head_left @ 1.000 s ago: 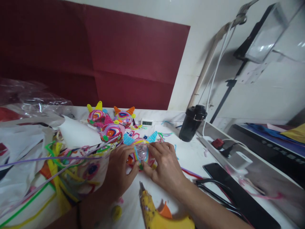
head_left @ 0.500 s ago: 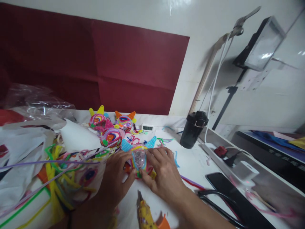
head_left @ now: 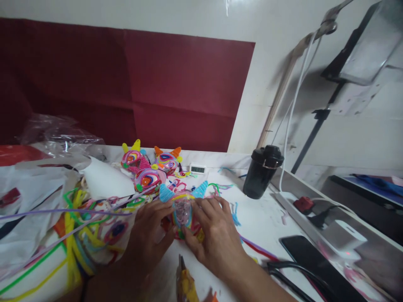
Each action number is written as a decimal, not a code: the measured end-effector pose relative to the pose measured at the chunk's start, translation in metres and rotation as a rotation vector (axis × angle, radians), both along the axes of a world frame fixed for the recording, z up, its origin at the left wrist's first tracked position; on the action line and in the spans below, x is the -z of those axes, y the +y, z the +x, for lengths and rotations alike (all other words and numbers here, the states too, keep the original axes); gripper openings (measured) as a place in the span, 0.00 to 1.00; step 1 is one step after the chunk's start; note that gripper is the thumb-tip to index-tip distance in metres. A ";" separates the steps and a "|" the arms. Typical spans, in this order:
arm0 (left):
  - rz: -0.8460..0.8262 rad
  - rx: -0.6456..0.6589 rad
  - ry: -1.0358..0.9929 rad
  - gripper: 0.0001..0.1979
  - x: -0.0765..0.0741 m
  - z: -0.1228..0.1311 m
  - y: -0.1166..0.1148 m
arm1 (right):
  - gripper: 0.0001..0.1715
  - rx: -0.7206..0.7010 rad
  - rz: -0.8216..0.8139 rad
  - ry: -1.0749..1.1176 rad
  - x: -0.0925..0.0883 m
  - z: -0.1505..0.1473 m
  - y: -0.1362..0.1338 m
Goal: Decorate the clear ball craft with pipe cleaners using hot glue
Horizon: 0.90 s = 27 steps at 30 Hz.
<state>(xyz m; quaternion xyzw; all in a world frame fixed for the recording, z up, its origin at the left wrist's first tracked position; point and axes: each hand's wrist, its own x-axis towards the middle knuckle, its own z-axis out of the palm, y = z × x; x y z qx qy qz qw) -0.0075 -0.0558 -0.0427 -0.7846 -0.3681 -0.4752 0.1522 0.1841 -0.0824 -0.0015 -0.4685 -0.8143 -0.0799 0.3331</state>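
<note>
Between both hands is a small colourful animal mask with blue ears or horns, bands of bright cord and a shiny clear patch in its middle. My left hand grips its left side, thumb at the lower edge. On the right side, the fingers of my right hand press against it, with the thumb low at the front. The mask's outer sides are hidden under my fingers. Just below, a yellow glue gun with a dark nozzle points up toward it.
Behind stand several similar masks and a small white digital clock. Yellow and green fuzzy strips crowd the left. To the right are a black cup, a phone, a black cable and a power strip.
The camera view has shifted slightly, so the cup and phone sit further right. Both hands stay on the mask in nearly the same hold.
</note>
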 end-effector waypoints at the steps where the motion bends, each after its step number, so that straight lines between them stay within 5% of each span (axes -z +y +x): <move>1: 0.001 0.006 -0.001 0.14 0.001 -0.001 0.001 | 0.15 -0.002 0.000 0.004 0.001 0.000 0.000; 15: 0.046 0.024 0.007 0.12 -0.003 0.000 -0.008 | 0.15 -0.065 0.230 0.085 0.014 -0.001 0.008; 27: 0.037 0.043 0.012 0.16 -0.006 -0.001 -0.011 | 0.20 -0.108 0.481 -0.163 0.015 0.010 0.019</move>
